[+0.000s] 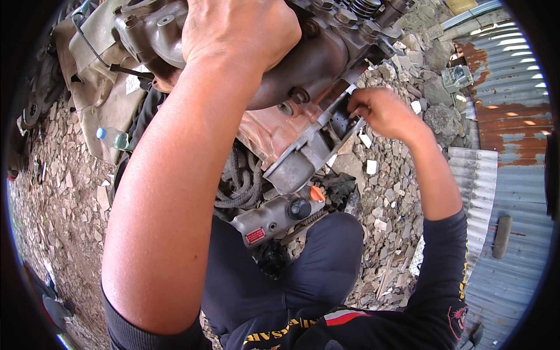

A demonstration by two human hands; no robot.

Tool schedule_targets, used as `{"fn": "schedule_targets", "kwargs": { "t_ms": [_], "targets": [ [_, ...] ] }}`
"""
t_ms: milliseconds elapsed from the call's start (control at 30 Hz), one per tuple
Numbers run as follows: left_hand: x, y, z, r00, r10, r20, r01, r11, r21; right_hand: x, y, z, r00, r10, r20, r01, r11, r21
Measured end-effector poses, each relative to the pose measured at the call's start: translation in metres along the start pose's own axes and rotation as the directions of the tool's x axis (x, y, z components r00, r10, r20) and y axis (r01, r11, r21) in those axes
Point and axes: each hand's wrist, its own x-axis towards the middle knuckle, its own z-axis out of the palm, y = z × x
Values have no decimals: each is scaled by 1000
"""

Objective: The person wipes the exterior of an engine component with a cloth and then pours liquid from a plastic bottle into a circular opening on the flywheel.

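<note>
An engine with a brown, curved manifold (309,67) stands in front of me. Over its top, my left hand (239,29) is closed like a fist, its fingertips and whatever they grip hidden behind the knuckles. Lower on the right, my right hand (385,111) has its fingers curled in at the open end of a grey metal housing (303,160) on the engine's side. Some blur covers these fingers, and anything small between them cannot be made out. Reddish-brown paint covers the engine block (274,131) between the two hands.
Below the engine lie a grey valve cover (262,221) with a black cap, an orange piece (317,193) and coiled rope (242,181). A plastic bottle (114,138) rests on beige cloth (96,111) at left. Corrugated metal sheets (513,192) border the stony ground at right.
</note>
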Motion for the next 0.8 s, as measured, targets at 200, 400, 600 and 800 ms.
{"fn": "schedule_targets", "kwargs": {
  "t_ms": [200,400,600,800],
  "targets": [
    [-2,1,-1,1000,7,-30,-7,1000,-5,-12,-3,-5,993,99,-56,-101,994,-28],
    [0,1,5,999,21,-24,-22,999,-24,-13,2,2,993,116,-9,-117,987,-113],
    [-1,-2,4,999,20,-34,-21,1000,-21,-18,8,15,989,95,-110,-102,993,-58],
    [-2,1,1,998,22,-60,-20,999,33,-21,11,40,974,70,-217,-113,975,-193]
  ]
}}
